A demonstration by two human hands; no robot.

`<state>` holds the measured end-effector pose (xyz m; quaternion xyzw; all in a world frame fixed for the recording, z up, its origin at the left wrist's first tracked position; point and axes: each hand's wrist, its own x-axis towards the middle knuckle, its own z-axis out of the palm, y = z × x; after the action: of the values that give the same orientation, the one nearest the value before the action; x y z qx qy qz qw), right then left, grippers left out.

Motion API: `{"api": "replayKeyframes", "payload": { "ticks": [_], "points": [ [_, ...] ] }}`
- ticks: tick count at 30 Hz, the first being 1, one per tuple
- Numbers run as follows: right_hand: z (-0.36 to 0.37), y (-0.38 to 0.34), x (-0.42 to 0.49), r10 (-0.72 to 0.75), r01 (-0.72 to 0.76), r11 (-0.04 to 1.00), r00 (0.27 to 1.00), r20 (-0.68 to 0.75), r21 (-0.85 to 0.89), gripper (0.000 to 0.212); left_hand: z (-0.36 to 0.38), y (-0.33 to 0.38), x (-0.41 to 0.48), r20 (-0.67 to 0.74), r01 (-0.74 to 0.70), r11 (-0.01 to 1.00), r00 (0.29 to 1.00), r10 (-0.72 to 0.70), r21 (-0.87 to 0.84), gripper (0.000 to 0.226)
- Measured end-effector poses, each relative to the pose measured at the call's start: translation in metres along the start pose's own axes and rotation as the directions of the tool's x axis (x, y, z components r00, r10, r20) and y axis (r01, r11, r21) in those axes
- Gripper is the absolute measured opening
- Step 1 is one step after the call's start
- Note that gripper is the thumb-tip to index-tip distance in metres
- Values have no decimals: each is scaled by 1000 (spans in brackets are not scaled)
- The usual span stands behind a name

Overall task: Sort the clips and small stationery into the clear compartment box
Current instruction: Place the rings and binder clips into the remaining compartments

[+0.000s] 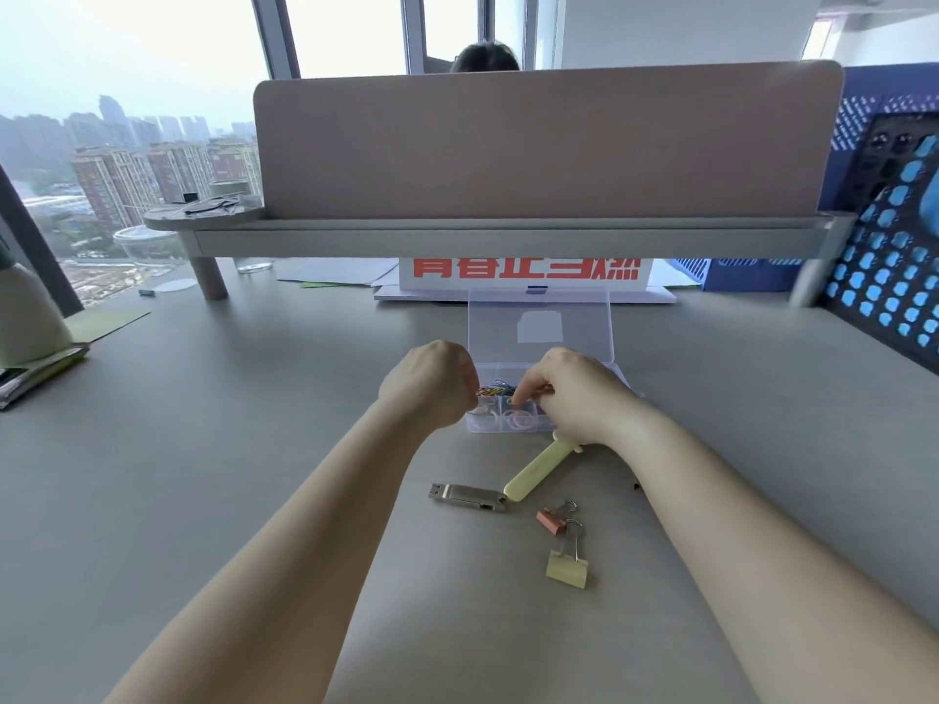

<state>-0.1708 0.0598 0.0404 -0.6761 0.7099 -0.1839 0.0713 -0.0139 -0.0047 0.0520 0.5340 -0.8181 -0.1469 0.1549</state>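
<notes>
The clear compartment box [508,426] stands open on the desk, its lid [538,322] raised behind it. Coloured paper clips [495,387] and pink rings [521,421] lie in its compartments. My left hand [432,383] is curled shut at the box's left edge; what it holds is hidden. My right hand [569,393] reaches over the box with fingertips pinched down into a compartment. In front of the box lie a pale yellow pen-like tool [538,467], a silver USB stick [467,496], a small pink binder clip [554,518] and a larger yellow binder clip [569,564].
A raised shelf with a beige divider screen [533,144] spans the back of the desk. A white sign with red characters [523,274] stands under it. A blue perforated crate [884,256] sits at the right, papers and a green object [30,327] at the left.
</notes>
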Motion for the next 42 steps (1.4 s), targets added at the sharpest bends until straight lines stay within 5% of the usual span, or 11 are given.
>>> {"api": "replayKeyframes", "payload": {
  "ticks": [16, 23, 27, 36, 42],
  "points": [
    [1, 1, -1, -16, 16, 1000, 999, 33, -25, 44, 7, -6, -11, -90, -94, 987, 993, 83, -127, 12],
    [-10, 7, -18, -20, 35, 986, 996, -89, 163, 29, -7, -16, -40, 92, -194, 957, 972, 218, -215, 5],
    [-10, 23, -43, -29, 40, 982, 998, -60, 185, 21, -7, -27, -53, 228, -126, 961, 956, 184, -246, 16],
    [-34, 60, -81, 91, -67, 977, 990, -111, 203, 15, 15, 13, -70, 171, -204, 979, 964, 203, -8, 38],
    [-35, 72, -88, 173, -130, 950, 977, -129, 284, 12, 19, 19, -71, 171, -201, 978, 967, 190, 48, 22]
  ]
}}
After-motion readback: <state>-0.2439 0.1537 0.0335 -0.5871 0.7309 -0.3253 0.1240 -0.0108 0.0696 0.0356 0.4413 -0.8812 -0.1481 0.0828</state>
